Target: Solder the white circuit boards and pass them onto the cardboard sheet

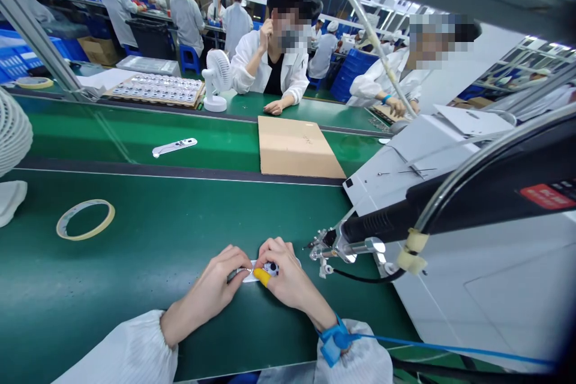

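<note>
Low on the green bench lies a slim white plastic casing [251, 279] with dark round spots, largely covered by my hands. My left hand [220, 273] is closed in a pinch at its left end. A small shiny bit shows between those fingertips, too small to name. My right hand [288, 276] grips the casing from the right, the fingers bent over it. A yellow finger cot [261, 276] covers my right thumb, and a blue strap [333, 339] circles that wrist. The two sets of fingertips almost meet.
A black tool with a metal tip [321, 246] reaches in from the right, close to my right hand. A tape roll [85, 220] lies at left. Beyond are a similar white casing [174, 147], a cardboard sheet [299, 147] and two people opposite. A fan base [11, 201] stands far left.
</note>
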{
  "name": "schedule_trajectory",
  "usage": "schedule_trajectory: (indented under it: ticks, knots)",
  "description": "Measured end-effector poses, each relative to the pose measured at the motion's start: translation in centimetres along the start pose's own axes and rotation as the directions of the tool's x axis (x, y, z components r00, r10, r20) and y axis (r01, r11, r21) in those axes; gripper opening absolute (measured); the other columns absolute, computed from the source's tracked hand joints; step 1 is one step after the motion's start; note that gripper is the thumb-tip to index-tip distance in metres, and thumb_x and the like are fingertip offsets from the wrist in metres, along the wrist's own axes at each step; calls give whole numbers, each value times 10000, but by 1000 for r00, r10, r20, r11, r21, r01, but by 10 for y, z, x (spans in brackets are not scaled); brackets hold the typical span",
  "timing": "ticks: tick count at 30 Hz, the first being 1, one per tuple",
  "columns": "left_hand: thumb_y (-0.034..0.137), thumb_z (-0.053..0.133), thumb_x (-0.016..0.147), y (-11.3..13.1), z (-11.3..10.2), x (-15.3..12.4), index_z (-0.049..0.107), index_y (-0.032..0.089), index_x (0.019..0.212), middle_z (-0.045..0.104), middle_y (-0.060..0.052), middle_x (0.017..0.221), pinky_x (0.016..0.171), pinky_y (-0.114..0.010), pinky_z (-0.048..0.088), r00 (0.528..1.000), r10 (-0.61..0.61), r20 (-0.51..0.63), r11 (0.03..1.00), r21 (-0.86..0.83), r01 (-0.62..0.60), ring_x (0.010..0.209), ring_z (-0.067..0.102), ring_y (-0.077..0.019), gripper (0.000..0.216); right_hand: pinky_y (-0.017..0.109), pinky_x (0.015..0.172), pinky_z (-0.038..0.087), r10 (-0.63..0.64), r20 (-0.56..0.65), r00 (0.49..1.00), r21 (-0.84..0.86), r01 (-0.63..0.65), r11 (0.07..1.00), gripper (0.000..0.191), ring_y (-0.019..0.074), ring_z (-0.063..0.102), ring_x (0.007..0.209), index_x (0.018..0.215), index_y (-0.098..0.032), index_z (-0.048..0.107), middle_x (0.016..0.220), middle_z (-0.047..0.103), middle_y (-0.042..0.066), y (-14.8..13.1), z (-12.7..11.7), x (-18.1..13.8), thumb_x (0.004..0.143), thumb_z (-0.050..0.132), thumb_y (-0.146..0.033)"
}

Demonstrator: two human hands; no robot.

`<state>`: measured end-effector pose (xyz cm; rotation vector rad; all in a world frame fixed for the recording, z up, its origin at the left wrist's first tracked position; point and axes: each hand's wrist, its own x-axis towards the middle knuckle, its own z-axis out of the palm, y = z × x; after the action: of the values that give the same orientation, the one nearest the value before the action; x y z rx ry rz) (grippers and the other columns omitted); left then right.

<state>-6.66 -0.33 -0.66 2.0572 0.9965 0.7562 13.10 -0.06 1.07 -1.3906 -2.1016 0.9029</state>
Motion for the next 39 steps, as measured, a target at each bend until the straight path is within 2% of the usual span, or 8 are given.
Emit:
schedule_trajectory:
  ticks: [6, 12, 18, 21, 28, 39]
  knots:
    - [125, 507, 946, 0, -1, 3, 681, 217, 965, 562, -32, 958, 781, -284, 477, 996, -75, 37, 996, -52, 77, 871, 595, -166, 198, 360, 806, 333, -21, 11, 1000, 8, 21, 1000, 274, 174, 510, 891, 765, -214, 598, 904, 590, -25, -1, -3, -1, 741, 611, 59]
    - [132, 512, 930, 0, 0, 3, 663, 222, 956, 556, -26, 967, 786, -282, 463, 990, -133, 49, 989, -53, 136, 878, 590, -168, 177, 351, 794, 317, -17, 8, 1000, 12, 17, 1000, 290, 175, 509, 887, 760, -206, 598, 900, 583, -21, 0, -1, 0, 689, 630, 73]
    - [150, 496, 931, 4, -2, 4, 620, 217, 926, 563, -17, 965, 781, -275, 443, 988, -151, 43, 985, -82, 154, 859, 572, -160, 141, 348, 797, 304, -17, 22, 1000, -1, 17, 1000, 267, 172, 517, 896, 749, -203, 613, 900, 586, -20, -1, -1, 0, 697, 651, 57]
    - [134, 504, 905, 6, -1, 6, 568, 208, 891, 570, -10, 934, 766, -273, 432, 985, -173, 22, 981, -82, 174, 830, 552, -159, 98, 346, 793, 304, 2, 28, 1000, -13, -2, 1000, 275, 169, 517, 882, 737, -198, 601, 896, 587, -20, -2, 0, 0, 684, 642, 69]
    - [99, 591, 770, 7, -1, 18, 548, 210, 851, 572, 18, 817, 710, -268, 401, 935, -352, 50, 935, -36, 354, 767, 522, -165, 145, 341, 786, 306, 74, 35, 997, -55, -72, 996, 286, 174, 512, 878, 750, -199, 572, 899, 597, -25, -2, 4, 5, 673, 640, 68]
    - [48, 556, 694, 7, -2, 28, 570, 203, 868, 582, 23, 801, 677, -251, 390, 913, -396, 103, 916, -25, 400, 764, 529, -158, 233, 335, 784, 302, 162, 29, 986, -129, -157, 979, 267, 170, 522, 887, 731, -191, 549, 856, 585, -35, -8, 8, 10, 646, 622, 51]
